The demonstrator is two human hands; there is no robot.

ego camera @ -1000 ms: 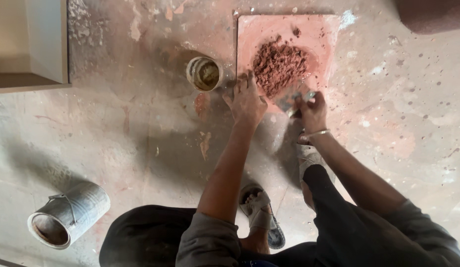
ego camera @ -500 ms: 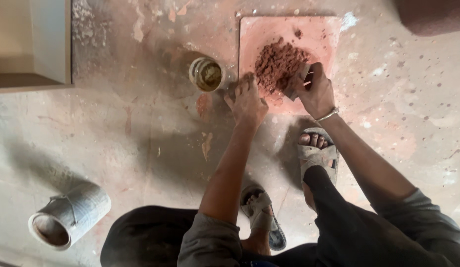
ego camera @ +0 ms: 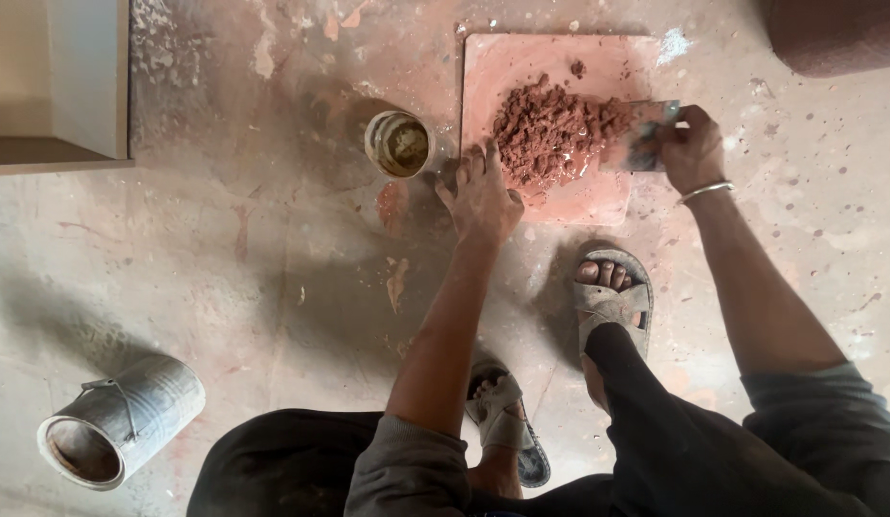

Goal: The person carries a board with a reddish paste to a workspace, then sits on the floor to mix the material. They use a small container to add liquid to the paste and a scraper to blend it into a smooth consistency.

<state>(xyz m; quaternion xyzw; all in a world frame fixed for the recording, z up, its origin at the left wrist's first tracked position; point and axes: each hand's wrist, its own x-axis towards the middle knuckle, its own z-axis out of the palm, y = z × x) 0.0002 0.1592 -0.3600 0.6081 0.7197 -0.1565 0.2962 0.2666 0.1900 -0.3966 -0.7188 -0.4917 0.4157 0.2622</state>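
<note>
Moved right: right hand (ego camera: 689,146) gripping scraper (ego camera: 646,134) | left hand (ego camera: 483,196) spread on board (ego camera: 598,67)

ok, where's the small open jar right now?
In the head view the small open jar stands on the floor just left of the reddish slab, up-left of the left hand.

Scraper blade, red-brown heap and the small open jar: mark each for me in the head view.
Scraper blade (ego camera: 646,142), head view: on the flat metal beside the right hand's fingers.
Red-brown heap (ego camera: 550,129), head view: on the middle of the crumbly pile.
Small open jar (ego camera: 400,144), head view: on its greenish contents inside the rim.
</note>
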